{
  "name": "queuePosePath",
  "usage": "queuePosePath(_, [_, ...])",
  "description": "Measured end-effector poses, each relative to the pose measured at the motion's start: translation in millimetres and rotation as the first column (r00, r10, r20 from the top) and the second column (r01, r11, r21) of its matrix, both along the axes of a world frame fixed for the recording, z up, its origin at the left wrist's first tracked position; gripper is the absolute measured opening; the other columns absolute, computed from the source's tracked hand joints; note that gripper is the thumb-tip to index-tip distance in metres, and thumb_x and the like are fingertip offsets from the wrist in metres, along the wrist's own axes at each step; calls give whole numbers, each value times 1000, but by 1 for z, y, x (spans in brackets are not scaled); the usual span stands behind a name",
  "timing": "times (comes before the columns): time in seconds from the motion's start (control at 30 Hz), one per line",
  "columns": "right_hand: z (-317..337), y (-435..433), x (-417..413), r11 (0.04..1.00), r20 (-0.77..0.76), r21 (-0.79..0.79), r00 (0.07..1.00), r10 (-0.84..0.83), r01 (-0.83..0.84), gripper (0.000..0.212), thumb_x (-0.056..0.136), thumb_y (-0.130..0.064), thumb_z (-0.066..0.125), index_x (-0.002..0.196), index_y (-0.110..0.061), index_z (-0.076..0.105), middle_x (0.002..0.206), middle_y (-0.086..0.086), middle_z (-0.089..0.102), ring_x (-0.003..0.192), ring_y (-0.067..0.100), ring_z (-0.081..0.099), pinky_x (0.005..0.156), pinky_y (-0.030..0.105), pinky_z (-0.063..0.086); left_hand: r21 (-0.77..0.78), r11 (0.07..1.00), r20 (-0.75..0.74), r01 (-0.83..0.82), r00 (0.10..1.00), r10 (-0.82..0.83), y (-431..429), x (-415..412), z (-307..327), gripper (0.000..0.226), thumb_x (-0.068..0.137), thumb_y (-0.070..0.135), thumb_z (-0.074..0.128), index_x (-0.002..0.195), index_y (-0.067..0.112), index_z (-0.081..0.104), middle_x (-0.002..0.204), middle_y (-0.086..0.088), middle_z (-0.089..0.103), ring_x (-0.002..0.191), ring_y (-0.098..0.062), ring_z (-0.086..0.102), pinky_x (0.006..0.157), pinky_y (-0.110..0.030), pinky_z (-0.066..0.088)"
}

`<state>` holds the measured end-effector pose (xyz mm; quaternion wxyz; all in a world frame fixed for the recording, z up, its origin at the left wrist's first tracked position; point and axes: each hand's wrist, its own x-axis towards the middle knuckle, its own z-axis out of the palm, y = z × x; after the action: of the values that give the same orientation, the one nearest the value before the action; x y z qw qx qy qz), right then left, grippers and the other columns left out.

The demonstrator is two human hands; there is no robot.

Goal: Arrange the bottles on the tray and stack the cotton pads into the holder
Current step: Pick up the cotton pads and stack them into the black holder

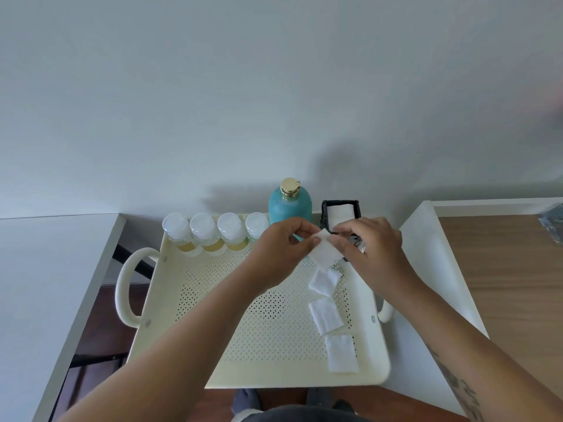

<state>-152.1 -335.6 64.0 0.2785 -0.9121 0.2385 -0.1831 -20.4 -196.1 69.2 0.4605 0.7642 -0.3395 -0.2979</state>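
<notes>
A cream perforated tray (243, 345) holds several small clear bottles (204, 233) with white caps in a row along its back edge, beside a tall teal bottle (289, 205) with a gold cap. A black holder (341, 213) at the back right has a white pad inside. My left hand (283, 248) and my right hand (371, 248) both pinch one white square cotton pad (324, 252) just in front of the holder. Three more cotton pads (326, 315) lie in a line down the tray's right side.
The tray has looped handles (125, 287) on both sides and sits between a white surface (45, 284) on the left and a white panel (426, 269) on the right. A wooden tabletop (511, 284) lies further right. The wall stands close behind the bottles.
</notes>
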Motion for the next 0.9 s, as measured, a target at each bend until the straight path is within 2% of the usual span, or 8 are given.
queuePosePath(0.1, [6, 3, -6, 981, 3, 195, 1000, 22, -22, 44, 81, -65, 50, 91, -28, 70, 78, -16, 65, 84, 6, 56, 81, 42, 46, -19, 1000, 22, 5, 1000, -5, -1, -8, 2, 7, 89, 29, 65, 94, 32, 69, 87, 17, 69, 66, -4, 56, 64, -21, 51])
queuePosePath(0.23, [3, 1, -11, 969, -36, 246, 999, 15, -6, 15, 88, -37, 65, 87, -23, 69, 74, -7, 64, 81, 6, 53, 82, 41, 46, -16, 1000, 18, -21, 1000, 21, -4, -13, 2, 7, 90, 28, 66, 96, 30, 68, 87, 14, 69, 67, -9, 55, 63, -21, 50])
queuePosePath(0.3, [3, -2, -10, 964, -14, 267, 1000, -8, 12, 12, 88, -30, 67, 84, -19, 69, 74, -5, 65, 78, 5, 54, 77, 31, 45, -10, 1000, 19, -27, 999, 28, -3, -14, -2, 9, 89, 27, 67, 98, 29, 67, 90, 12, 69, 65, -7, 54, 61, -17, 49])
queuePosePath(0.4, [6, -16, -5, 937, 43, 329, 990, -135, 114, 12, 89, -29, 65, 83, -19, 69, 73, -7, 64, 67, -1, 55, 58, 9, 38, 15, 999, 38, -47, 998, 47, 2, -17, -13, 12, 88, 26, 68, 99, 28, 66, 90, 14, 67, 63, 1, 52, 62, -8, 46])
queuePosePath(0.47, [7, -27, 0, 914, 39, 355, 974, -223, 195, 13, 92, -30, 62, 89, -20, 70, 76, -13, 64, 69, -3, 56, 58, 6, 36, 60, 997, 36, -55, 998, 52, 6, -19, -25, 12, 88, 27, 68, 100, 29, 65, 90, 16, 66, 65, 2, 54, 61, -9, 46])
queuePosePath(0.7, [1, -40, 24, 869, -23, 415, 959, -284, 267, 14, 90, -24, 63, 99, -14, 68, 82, -7, 63, 80, 14, 58, 69, 25, 41, 278, 958, 42, -65, 998, 55, 12, -29, -74, 21, 88, 27, 67, 107, 18, 66, 98, 9, 68, 82, -1, 58, 67, -9, 40])
queuePosePath(0.8, [-3, -37, 30, 889, -97, 352, 956, -277, 293, 13, 90, -25, 63, 98, -16, 61, 78, -11, 57, 79, 18, 56, 70, 31, 44, 357, 934, 52, -21, 999, 3, 14, -37, -89, 22, 88, 27, 67, 107, 17, 64, 102, 5, 69, 89, -9, 61, 76, -19, 48])
queuePosePath(0.9, [-6, -33, 28, 928, -93, 222, 953, -287, 301, 17, 90, -22, 61, 104, -13, 56, 90, -1, 59, 88, 23, 56, 78, 39, 48, 410, 912, 66, -7, 998, -22, 16, -47, -101, 22, 86, 28, 68, 106, 18, 64, 101, 6, 65, 90, -12, 62, 82, -30, 53])
